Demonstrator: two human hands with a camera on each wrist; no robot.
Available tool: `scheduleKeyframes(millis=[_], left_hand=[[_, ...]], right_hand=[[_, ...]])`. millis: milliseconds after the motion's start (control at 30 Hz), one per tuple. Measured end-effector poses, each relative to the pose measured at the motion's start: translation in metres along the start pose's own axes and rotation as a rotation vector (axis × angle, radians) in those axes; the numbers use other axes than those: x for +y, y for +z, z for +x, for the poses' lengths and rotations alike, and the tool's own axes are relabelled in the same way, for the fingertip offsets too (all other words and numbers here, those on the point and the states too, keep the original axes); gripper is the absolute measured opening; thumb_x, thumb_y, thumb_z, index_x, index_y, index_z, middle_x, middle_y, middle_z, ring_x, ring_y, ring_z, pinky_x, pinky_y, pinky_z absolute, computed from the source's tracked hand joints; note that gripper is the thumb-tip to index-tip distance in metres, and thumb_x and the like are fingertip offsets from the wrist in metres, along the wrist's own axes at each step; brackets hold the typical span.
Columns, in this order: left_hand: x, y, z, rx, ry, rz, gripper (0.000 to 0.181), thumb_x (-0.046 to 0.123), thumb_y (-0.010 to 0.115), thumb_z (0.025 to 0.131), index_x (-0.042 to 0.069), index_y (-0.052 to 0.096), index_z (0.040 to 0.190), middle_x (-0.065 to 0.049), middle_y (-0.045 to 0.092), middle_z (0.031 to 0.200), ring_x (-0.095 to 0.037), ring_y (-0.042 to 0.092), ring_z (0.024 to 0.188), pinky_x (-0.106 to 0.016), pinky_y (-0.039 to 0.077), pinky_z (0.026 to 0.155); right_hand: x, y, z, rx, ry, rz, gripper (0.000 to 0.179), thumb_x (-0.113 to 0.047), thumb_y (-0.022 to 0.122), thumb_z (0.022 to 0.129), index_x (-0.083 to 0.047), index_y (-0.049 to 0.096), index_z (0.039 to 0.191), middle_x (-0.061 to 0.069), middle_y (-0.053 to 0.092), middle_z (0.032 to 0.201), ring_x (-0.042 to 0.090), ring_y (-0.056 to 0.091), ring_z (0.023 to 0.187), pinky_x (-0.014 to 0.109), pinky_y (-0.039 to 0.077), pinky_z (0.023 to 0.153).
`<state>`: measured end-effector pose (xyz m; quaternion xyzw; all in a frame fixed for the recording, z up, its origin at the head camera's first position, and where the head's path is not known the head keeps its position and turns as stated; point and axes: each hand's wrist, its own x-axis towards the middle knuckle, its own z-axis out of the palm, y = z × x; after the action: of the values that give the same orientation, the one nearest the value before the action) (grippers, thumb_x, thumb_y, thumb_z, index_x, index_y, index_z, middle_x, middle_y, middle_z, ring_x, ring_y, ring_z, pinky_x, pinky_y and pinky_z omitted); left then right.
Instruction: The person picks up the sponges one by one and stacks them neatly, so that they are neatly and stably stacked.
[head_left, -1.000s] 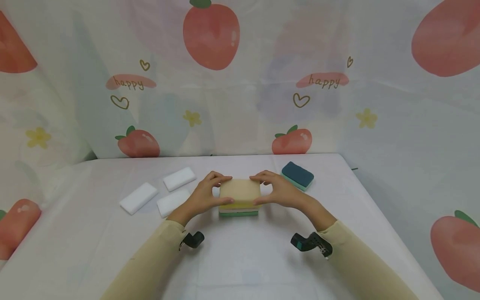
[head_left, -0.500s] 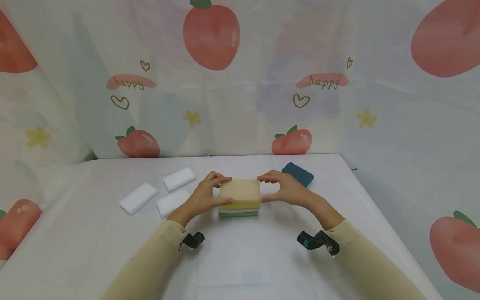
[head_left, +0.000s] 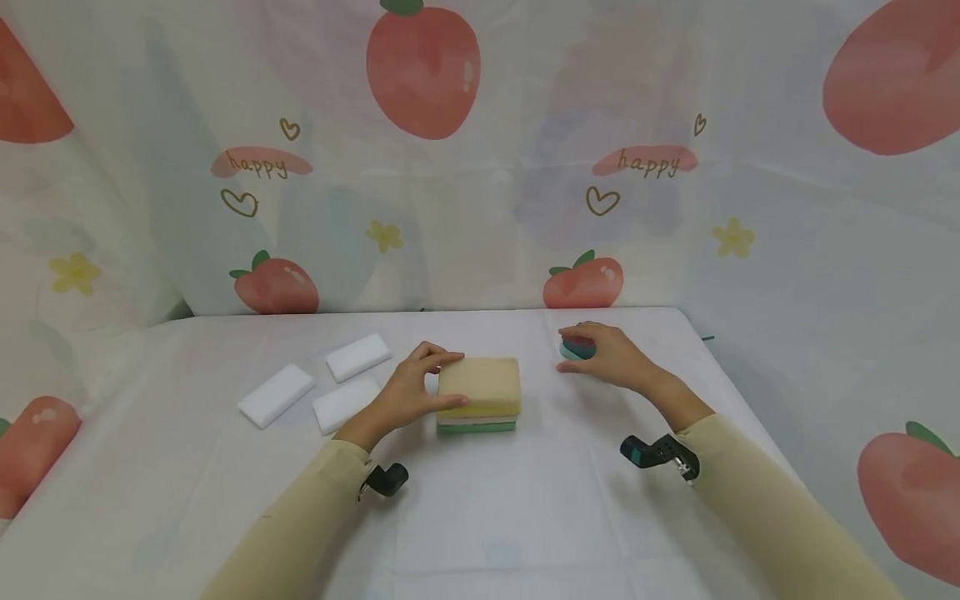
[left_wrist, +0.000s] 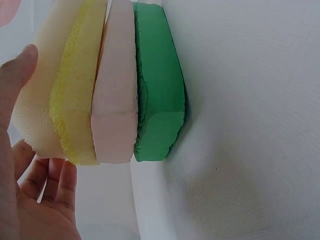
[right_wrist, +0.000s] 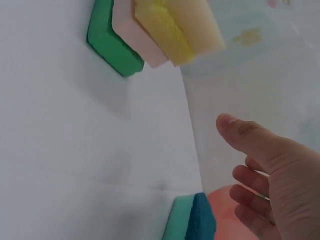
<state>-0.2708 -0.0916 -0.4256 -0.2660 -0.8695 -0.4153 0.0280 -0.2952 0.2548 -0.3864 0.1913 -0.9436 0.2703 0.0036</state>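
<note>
In the head view a stack of sponges stands mid-table. Its top sponge (head_left: 480,385) is cream over yellow; below lie a pale pink layer (left_wrist: 116,105) and a green layer (left_wrist: 159,80). My left hand (head_left: 408,387) holds the left end of the top sponge, thumb at the front and fingers at the back. Further right, my right hand (head_left: 611,354) is over a dark blue and mint sponge (head_left: 577,348), hiding much of it. In the right wrist view its fingers curve loosely around nothing, and the blue sponge (right_wrist: 200,217) shows apart from them.
Three white sponge blocks (head_left: 277,396) lie flat on the left, one partly behind the left hand. The white-covered table (head_left: 495,517) ends at a printed cloth backdrop (head_left: 480,192). A small camera sits on each wrist.
My right hand has let go of the stack's right end and moved right and back, over the blue sponge. The left hand and the stack have stayed put.
</note>
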Motion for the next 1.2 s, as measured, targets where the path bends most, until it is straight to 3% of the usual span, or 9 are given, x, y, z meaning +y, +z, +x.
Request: scheduleKeyframes(millis=[400,900,1200], left_hand=[[0.002,0.0,-0.001,0.003,0.01,0.023,0.067,0.034,0.086,0.076,0.015,0.061,0.135,-0.003,0.051,0.121,-0.023,0.057,0.113,-0.038,0.047,0.099],[0.0,0.0,0.0,0.006,0.01,0.019,0.067,0.034,0.086,0.075,0.015,0.061,0.135,-0.002,0.052,0.12,-0.021,0.056,0.113,-0.036,0.047,0.099],[-0.001,0.0,0.0,0.01,0.015,0.02,0.067,0.035,0.086,0.075,0.015,0.061,0.134,-0.002,0.052,0.12,-0.021,0.057,0.113,-0.037,0.047,0.098]], right_hand=[[0.054,-0.004,-0.004,0.074,0.144,-0.009,0.076,-0.037,0.077,0.085,0.001,0.047,0.143,0.025,0.049,0.139,0.042,0.046,0.127,0.058,0.043,0.101],[0.07,0.005,-0.002,0.064,0.228,-0.061,0.09,-0.043,0.08,0.079,0.007,0.043,0.144,0.034,0.036,0.143,0.049,0.035,0.13,0.064,0.035,0.104],[0.073,0.01,-0.004,0.059,0.249,-0.034,0.086,-0.041,0.077,0.083,0.007,0.041,0.144,0.034,0.038,0.143,0.049,0.036,0.131,0.064,0.031,0.108]])
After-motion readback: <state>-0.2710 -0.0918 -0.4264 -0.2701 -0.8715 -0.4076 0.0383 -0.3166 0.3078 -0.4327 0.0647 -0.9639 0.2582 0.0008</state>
